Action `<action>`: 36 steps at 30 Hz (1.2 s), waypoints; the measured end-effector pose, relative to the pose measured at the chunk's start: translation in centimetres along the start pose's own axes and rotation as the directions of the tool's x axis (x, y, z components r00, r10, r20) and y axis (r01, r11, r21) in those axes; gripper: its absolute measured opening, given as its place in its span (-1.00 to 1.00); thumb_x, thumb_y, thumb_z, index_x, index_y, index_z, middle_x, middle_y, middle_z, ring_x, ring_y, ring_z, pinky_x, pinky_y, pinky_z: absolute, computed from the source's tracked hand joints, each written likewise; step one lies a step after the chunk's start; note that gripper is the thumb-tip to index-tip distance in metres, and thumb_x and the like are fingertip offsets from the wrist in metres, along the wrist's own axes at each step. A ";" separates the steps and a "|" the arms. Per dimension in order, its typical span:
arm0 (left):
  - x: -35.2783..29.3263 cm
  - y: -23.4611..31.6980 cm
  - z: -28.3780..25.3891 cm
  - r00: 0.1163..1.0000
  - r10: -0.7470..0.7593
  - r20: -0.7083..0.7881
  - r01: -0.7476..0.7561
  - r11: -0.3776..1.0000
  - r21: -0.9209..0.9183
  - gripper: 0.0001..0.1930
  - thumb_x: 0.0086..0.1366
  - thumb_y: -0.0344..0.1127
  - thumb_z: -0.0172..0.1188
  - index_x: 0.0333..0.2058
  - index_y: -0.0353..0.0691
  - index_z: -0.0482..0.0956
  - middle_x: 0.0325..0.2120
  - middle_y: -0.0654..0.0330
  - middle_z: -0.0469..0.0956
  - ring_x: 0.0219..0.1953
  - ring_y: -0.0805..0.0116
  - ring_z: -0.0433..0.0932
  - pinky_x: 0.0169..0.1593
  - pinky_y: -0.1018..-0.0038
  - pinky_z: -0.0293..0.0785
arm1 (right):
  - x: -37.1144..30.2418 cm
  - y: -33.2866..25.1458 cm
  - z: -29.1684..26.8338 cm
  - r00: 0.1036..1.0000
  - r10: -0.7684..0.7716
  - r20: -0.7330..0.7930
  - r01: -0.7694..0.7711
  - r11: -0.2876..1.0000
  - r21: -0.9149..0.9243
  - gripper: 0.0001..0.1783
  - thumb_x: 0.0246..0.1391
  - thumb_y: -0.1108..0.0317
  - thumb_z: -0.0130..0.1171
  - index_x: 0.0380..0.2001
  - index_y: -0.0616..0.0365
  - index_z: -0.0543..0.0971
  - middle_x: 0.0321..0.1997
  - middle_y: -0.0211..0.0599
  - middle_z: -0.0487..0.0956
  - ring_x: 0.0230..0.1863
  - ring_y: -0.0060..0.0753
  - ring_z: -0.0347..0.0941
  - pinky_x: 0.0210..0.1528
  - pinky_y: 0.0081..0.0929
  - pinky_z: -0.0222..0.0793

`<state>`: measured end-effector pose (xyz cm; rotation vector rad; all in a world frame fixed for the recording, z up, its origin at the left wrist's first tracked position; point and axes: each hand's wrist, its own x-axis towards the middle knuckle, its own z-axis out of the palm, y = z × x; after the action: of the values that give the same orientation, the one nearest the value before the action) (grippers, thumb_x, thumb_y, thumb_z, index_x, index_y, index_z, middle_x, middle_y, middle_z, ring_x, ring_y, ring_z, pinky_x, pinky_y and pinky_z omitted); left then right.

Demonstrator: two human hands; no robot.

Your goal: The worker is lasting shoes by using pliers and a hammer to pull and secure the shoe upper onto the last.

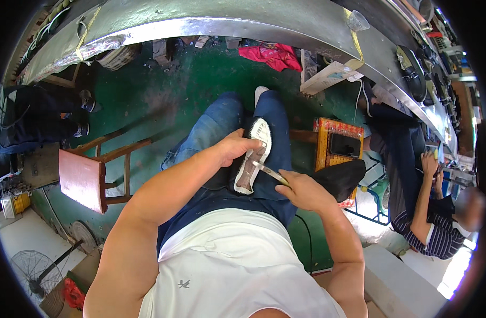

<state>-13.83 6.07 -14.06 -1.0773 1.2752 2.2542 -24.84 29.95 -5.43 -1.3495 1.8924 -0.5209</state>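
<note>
Across my lap lies a black shoe (252, 167) with its underside up, showing a white border and a brownish middle. My left hand (236, 148) grips its side, the thumb pressed on the underside and the other fingers partly hidden. In my right hand (302, 190) is a slim metal hand tool (271, 173) with a yellowish edge by my fingers. Its tip meets the shoe's underside near the middle; whether it is a knife or pincers I cannot make out.
A wooden stool (83, 180) stands at left. At right, a phone (345, 145) rests on an orange-and-yellow patterned seat (323, 140). A long metal bench (211, 26) crosses ahead, with a red cloth (272, 55) below it. One person (434, 222) sits at right; another's legs (47, 119) show at left.
</note>
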 end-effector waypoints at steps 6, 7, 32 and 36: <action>-0.3 -0.1 0.9 0.997 0.017 -0.070 -0.009 0.993 0.117 -0.06 0.21 -0.21 0.44 0.38 -0.50 0.06 0.22 -0.08 0.42 0.25 0.16 0.42 0.33 0.24 0.32 | -1.4 -0.8 0.4 0.992 0.123 0.035 -0.118 0.985 -0.123 -0.62 0.34 0.08 0.07 -0.17 0.26 0.51 -0.25 0.10 0.61 -0.19 0.29 0.55 -0.14 0.09 0.43; -0.7 0.4 1.4 0.996 0.026 -0.084 -0.011 0.983 0.184 -0.06 0.20 -0.21 0.44 0.38 -0.50 0.06 0.21 -0.09 0.42 0.25 0.17 0.42 0.35 0.25 0.30 | -1.6 0.1 0.8 0.992 0.124 0.032 -0.119 0.986 -0.121 -0.62 0.34 0.08 0.07 -0.17 0.26 0.51 -0.25 0.10 0.61 -0.19 0.29 0.55 -0.14 0.09 0.43; -4.7 -8.5 0.3 0.895 0.420 0.152 -0.430 0.718 0.548 0.16 0.30 -0.18 0.26 0.46 -0.33 -0.57 0.48 -0.30 -0.37 0.55 -0.17 -0.35 0.53 0.19 -0.28 | -2.5 3.4 0.7 0.799 0.232 0.555 -0.544 0.672 0.502 -0.45 0.46 -0.02 -0.11 -0.31 0.26 0.62 -0.43 -0.32 0.63 -0.40 -0.49 0.58 -0.46 -0.44 0.50; -4.7 -8.1 0.8 0.914 0.397 0.087 -0.388 0.788 0.478 0.16 0.29 -0.24 0.25 0.46 -0.29 -0.59 0.49 -0.27 -0.41 0.56 -0.11 -0.39 0.53 0.25 -0.26 | -2.9 1.3 -1.0 0.769 0.345 0.539 -0.609 0.651 0.452 -0.49 0.46 0.00 -0.08 -0.24 0.27 0.59 -0.35 -0.27 0.66 -0.30 -0.40 0.62 -0.48 -0.40 0.55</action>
<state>-6.21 11.52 -15.05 -0.6865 2.0958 1.9917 -25.94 33.01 -4.76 -0.4237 1.4527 -0.4577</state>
